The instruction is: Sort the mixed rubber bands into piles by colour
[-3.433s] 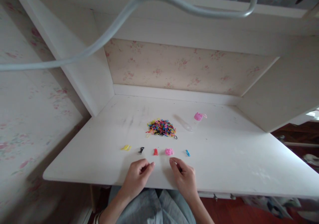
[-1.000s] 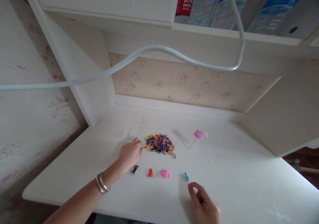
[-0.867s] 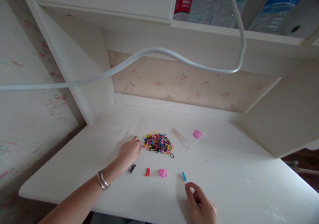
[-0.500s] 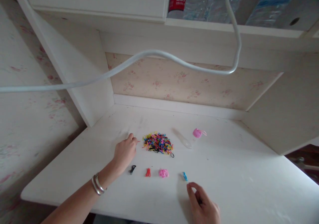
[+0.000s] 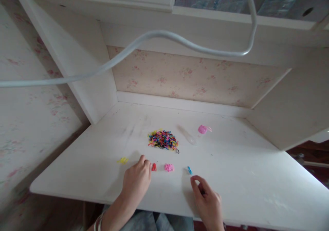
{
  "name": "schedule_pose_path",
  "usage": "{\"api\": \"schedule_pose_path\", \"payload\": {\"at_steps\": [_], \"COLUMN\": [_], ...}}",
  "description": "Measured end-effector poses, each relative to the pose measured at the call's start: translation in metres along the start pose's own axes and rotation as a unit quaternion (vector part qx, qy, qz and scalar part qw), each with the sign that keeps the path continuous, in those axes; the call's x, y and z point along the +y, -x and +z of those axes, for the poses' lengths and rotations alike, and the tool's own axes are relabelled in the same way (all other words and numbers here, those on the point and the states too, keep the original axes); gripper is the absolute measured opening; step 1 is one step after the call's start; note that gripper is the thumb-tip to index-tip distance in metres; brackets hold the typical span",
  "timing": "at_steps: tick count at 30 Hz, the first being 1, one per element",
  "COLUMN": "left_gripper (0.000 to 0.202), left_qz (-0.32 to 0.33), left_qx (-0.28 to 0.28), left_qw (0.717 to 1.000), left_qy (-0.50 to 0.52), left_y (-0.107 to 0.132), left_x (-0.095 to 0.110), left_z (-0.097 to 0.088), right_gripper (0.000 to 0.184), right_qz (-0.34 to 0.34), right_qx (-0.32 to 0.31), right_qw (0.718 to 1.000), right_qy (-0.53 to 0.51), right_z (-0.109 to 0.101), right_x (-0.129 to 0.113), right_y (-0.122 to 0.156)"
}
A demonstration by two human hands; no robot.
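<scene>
My left hand [image 5: 137,177] is pinched closed with its fingertips at the small bunch of red rubber bands [image 5: 154,167]; the red band it carried is now hard to make out there. My right hand [image 5: 207,198] rests low at the table's front, thumb and forefinger pinched together just below the blue rubber bands [image 5: 189,170]. Whether anything is between those fingers cannot be seen. Between the hands lies a clump of pink rubber bands [image 5: 169,167]. Yellow rubber bands [image 5: 123,160] lie left of my left hand. Farther back is a mixed, many-coloured heap of rubber bands [image 5: 163,140].
Behind the heap lie a clear plastic bag or sleeve [image 5: 189,136] and a pink pouch-like item with a loop [image 5: 203,129]. A white cable [image 5: 164,34] hangs across the view above the white table [image 5: 239,176]. Bottles stand on the shelf overhead.
My left hand has moved from beside the heap forward and right to the red bunch, now covering the black bands and uncovering the yellow ones. My right hand stays by the blue bands. The view has tilted down.
</scene>
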State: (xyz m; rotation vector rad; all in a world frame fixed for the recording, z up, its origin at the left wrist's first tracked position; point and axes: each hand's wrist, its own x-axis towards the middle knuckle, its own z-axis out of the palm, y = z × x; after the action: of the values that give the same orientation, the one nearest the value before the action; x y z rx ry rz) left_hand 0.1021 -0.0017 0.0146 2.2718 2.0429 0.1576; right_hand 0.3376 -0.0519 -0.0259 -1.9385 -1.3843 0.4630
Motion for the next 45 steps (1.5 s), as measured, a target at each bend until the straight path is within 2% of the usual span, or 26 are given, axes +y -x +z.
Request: {"api": "schedule_pose_path", "payload": {"at_steps": [5, 9, 12, 16, 19, 22, 25, 28, 33, 40, 45], "left_gripper": [0.035, 0.033, 0.03, 0.029, 0.027, 0.025, 0.024, 0.024, 0.023, 0.022, 0.021], "left_qz": [0.014, 0.013, -0.024, -0.071, -0.083, -0.075, -0.09, -0.095, -0.092, -0.084, -0.088], "left_qx": [-0.005, 0.019, 0.056, 0.118, 0.173, 0.23, 0.249, 0.252, 0.238, 0.238, 0.239], "left_qw": [0.999, 0.999, 0.998, 0.99, 0.98, 0.966, 0.957, 0.95, 0.952, 0.95, 0.948], "left_qy": [0.029, 0.037, 0.029, 0.039, 0.056, 0.086, 0.122, 0.156, 0.17, 0.186, 0.189], "left_y": [0.005, 0.011, 0.018, 0.028, 0.029, 0.024, 0.019, 0.017, 0.019, 0.018, 0.02], "left_x": [0.001, -0.005, -0.019, -0.054, -0.089, -0.118, -0.134, -0.138, -0.139, -0.141, -0.14], "left_z": [0.004, 0.0, -0.007, -0.01, -0.003, 0.011, 0.02, 0.021, 0.02, 0.024, 0.024], "right_gripper": [0.048, 0.044, 0.044, 0.047, 0.043, 0.031, 0.021, 0.018, 0.016, 0.023, 0.023], "right_qz": [-0.004, -0.002, -0.001, 0.004, -0.036, -0.158, -0.261, -0.284, -0.285, -0.27, -0.247], "right_qx": [-0.006, -0.01, -0.017, -0.009, -0.038, -0.08, -0.093, -0.104, -0.12, -0.101, -0.099], "right_qw": [1.0, 1.0, 1.0, 1.0, 0.998, 0.982, 0.955, 0.941, 0.928, 0.932, 0.945], "right_qy": [0.002, 0.012, 0.02, 0.026, 0.035, 0.061, 0.106, 0.149, 0.207, 0.219, 0.192], "right_z": [0.001, 0.002, 0.001, 0.0, 0.007, 0.024, 0.046, 0.066, 0.083, 0.091, 0.085], "right_x": [0.001, 0.003, 0.005, 0.001, -0.02, -0.06, -0.1, -0.124, -0.135, -0.133, -0.131], "right_y": [0.001, 0.001, 0.0, 0.001, 0.006, 0.013, 0.014, 0.007, -0.006, -0.017, -0.029]}}
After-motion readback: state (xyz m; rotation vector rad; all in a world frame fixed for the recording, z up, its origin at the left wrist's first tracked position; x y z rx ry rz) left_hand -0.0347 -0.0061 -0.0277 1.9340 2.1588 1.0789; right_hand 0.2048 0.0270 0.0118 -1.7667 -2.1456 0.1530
